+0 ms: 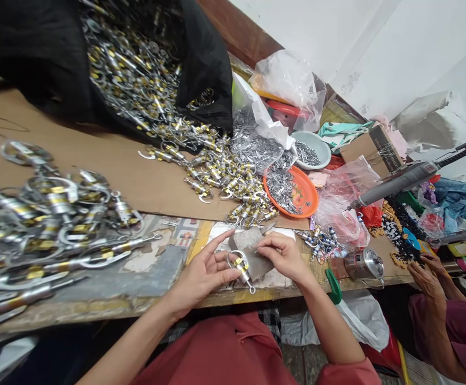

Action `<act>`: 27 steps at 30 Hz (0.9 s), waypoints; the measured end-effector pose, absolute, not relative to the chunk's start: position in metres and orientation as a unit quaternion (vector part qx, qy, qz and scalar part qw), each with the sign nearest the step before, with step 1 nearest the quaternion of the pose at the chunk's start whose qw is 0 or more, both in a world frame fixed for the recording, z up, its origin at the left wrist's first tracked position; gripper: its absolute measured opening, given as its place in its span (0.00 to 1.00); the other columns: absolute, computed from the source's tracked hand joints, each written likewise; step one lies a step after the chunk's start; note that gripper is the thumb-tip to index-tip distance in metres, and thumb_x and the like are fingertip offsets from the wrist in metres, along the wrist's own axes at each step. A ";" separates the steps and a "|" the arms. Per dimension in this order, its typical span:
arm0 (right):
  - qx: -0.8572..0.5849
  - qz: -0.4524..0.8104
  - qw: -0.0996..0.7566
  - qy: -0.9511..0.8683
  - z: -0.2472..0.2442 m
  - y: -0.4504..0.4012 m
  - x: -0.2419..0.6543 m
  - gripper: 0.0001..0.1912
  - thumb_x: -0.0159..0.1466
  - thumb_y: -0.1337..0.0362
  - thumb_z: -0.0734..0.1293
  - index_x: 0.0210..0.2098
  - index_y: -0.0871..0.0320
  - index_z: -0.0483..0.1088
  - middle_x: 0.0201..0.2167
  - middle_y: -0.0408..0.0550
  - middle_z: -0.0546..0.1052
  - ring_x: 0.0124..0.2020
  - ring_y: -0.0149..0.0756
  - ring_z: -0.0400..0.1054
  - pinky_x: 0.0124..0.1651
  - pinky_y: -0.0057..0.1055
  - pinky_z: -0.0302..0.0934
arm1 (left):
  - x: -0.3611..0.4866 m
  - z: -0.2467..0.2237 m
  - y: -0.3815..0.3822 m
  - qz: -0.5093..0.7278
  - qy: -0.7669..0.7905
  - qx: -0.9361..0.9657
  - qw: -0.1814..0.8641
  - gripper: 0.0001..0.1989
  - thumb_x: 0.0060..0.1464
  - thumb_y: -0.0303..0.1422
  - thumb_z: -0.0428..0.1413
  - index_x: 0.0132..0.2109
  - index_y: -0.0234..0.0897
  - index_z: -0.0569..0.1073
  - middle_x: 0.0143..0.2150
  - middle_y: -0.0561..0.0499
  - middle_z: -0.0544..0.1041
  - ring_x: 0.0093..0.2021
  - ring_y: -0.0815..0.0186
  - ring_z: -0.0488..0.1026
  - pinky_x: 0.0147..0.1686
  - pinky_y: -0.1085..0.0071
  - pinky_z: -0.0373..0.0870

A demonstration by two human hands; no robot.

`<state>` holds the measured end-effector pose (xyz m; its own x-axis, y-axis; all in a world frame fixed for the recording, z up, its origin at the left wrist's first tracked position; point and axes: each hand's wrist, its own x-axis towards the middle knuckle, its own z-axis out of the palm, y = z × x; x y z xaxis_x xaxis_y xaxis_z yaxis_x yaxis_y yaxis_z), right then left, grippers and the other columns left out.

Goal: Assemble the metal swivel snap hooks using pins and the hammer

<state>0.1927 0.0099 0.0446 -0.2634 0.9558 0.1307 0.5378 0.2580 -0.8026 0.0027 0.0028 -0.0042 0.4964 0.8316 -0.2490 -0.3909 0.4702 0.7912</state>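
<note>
My left hand [201, 275] grips a silver metal hook piece [242, 266] with yellow bands, a curved arm and a small ring at its lower end. Thumb and fingers hold it at the front edge of the bench, beside a grey metal block [246, 239]. At the block's right side is my right hand [285, 254], with thumb and fingertips pinched together; whatever lies between them is too small to make out. Close behind the block, a heap of similar hook pieces [217, 166] spills from a black sack [207, 59].
Many more hook pieces [56, 208] pile up at left. An orange plate [307, 192] and a pale bowl [323, 147] hold small metal parts. To the right stand a metal mug [363, 264] and a grey arm [397, 184]. A co-worker's hands [429, 275] are farther right.
</note>
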 end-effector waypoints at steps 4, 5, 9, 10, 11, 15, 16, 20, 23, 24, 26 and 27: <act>-0.516 0.318 0.265 -0.750 0.052 0.010 0.192 0.05 0.57 0.72 0.67 0.28 0.58 0.75 0.25 0.42 0.74 0.28 0.29 0.67 0.34 0.23 0.60 | 0.002 -0.008 0.007 0.372 0.312 0.342 0.805 0.47 0.40 0.31 0.65 0.64 0.43 0.49 0.31 0.56 0.73 0.31 0.67 0.73 0.35 0.69 0.69; -0.516 0.310 0.254 -0.757 0.053 0.010 0.190 0.06 0.57 0.73 0.67 0.29 0.58 0.75 0.25 0.42 0.74 0.28 0.29 0.67 0.33 0.23 0.60 | 0.002 -0.009 0.008 0.370 0.312 0.341 0.806 0.47 0.40 0.31 0.66 0.63 0.44 0.50 0.31 0.56 0.73 0.31 0.67 0.72 0.35 0.69 0.69; -0.478 0.273 0.201 -0.810 0.058 0.007 0.184 0.07 0.59 0.74 0.65 0.31 0.58 0.74 0.26 0.43 0.75 0.30 0.29 0.68 0.35 0.24 0.60 | 0.001 -0.008 0.007 0.365 0.317 0.341 0.806 0.47 0.40 0.31 0.65 0.63 0.43 0.50 0.32 0.56 0.73 0.31 0.67 0.72 0.35 0.69 0.68; -0.466 0.265 0.190 -0.822 0.058 0.007 0.184 0.07 0.59 0.74 0.65 0.31 0.58 0.74 0.26 0.43 0.75 0.30 0.29 0.68 0.35 0.24 0.61 | 0.001 -0.007 0.007 0.364 0.319 0.342 0.806 0.47 0.39 0.31 0.65 0.63 0.43 0.50 0.32 0.55 0.73 0.31 0.67 0.72 0.34 0.69 0.68; -0.460 0.257 0.184 -0.830 0.058 0.006 0.183 0.07 0.60 0.73 0.64 0.31 0.58 0.73 0.27 0.43 0.75 0.30 0.29 0.68 0.35 0.24 0.61 | 0.001 -0.006 0.007 0.363 0.321 0.342 0.805 0.47 0.39 0.31 0.65 0.63 0.43 0.50 0.32 0.55 0.73 0.31 0.67 0.72 0.34 0.69 0.68; -0.479 0.226 0.195 -0.826 0.056 0.003 0.178 0.08 0.61 0.72 0.63 0.34 0.58 0.73 0.28 0.45 0.75 0.30 0.30 0.67 0.35 0.25 0.61 | 0.001 0.002 0.005 0.368 0.333 0.330 0.803 0.47 0.39 0.31 0.65 0.63 0.41 0.51 0.31 0.56 0.73 0.31 0.67 0.72 0.34 0.69 0.68; -0.484 0.216 0.195 -0.825 0.056 0.001 0.176 0.08 0.62 0.71 0.62 0.36 0.58 0.72 0.29 0.45 0.75 0.31 0.31 0.67 0.36 0.26 0.61 | 0.002 0.003 0.005 0.367 0.336 0.328 0.803 0.47 0.39 0.31 0.65 0.63 0.41 0.51 0.31 0.56 0.73 0.31 0.67 0.72 0.35 0.68 0.68; -0.479 0.206 0.191 -0.831 0.055 -0.006 0.175 0.11 0.63 0.70 0.59 0.42 0.59 0.70 0.34 0.48 0.75 0.35 0.33 0.68 0.41 0.29 0.62 | 0.002 0.002 0.004 0.361 0.330 0.326 0.809 0.47 0.38 0.31 0.66 0.63 0.41 0.51 0.33 0.54 0.74 0.35 0.64 0.73 0.38 0.66 0.69; -0.473 0.201 0.191 -0.836 0.051 -0.008 0.181 0.12 0.63 0.73 0.59 0.41 0.58 0.71 0.32 0.47 0.75 0.33 0.32 0.68 0.38 0.27 0.63 | 0.002 -0.003 0.005 0.363 0.323 0.328 0.810 0.47 0.38 0.32 0.66 0.63 0.42 0.51 0.33 0.54 0.74 0.34 0.64 0.74 0.38 0.66 0.69; -0.475 0.193 0.186 -0.838 0.049 -0.008 0.183 0.13 0.62 0.74 0.59 0.40 0.58 0.72 0.31 0.47 0.74 0.32 0.32 0.68 0.37 0.26 0.62 | 0.002 -0.004 0.005 0.364 0.323 0.330 0.809 0.48 0.38 0.32 0.66 0.63 0.42 0.51 0.32 0.54 0.74 0.33 0.65 0.73 0.38 0.66 0.69; -0.481 0.172 0.170 -0.843 0.047 -0.009 0.187 0.15 0.60 0.77 0.59 0.38 0.58 0.72 0.31 0.48 0.73 0.33 0.32 0.67 0.36 0.26 0.62 | 0.002 -0.007 0.006 0.364 0.324 0.332 0.808 0.47 0.38 0.32 0.66 0.63 0.42 0.51 0.32 0.55 0.73 0.32 0.65 0.73 0.37 0.66 0.69; -0.482 0.163 0.161 -0.846 0.046 -0.010 0.189 0.15 0.59 0.78 0.59 0.37 0.58 0.72 0.32 0.48 0.73 0.34 0.33 0.67 0.36 0.26 0.62 | 0.002 -0.007 0.006 0.365 0.323 0.333 0.807 0.47 0.38 0.32 0.66 0.63 0.42 0.51 0.32 0.55 0.73 0.32 0.65 0.73 0.37 0.66 0.69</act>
<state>0.1885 -0.0101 0.0461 -0.4836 0.8677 0.1149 0.7630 0.4822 -0.4305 0.0020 0.0061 -0.0072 0.5253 0.8038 -0.2792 -0.3733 0.5125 0.7733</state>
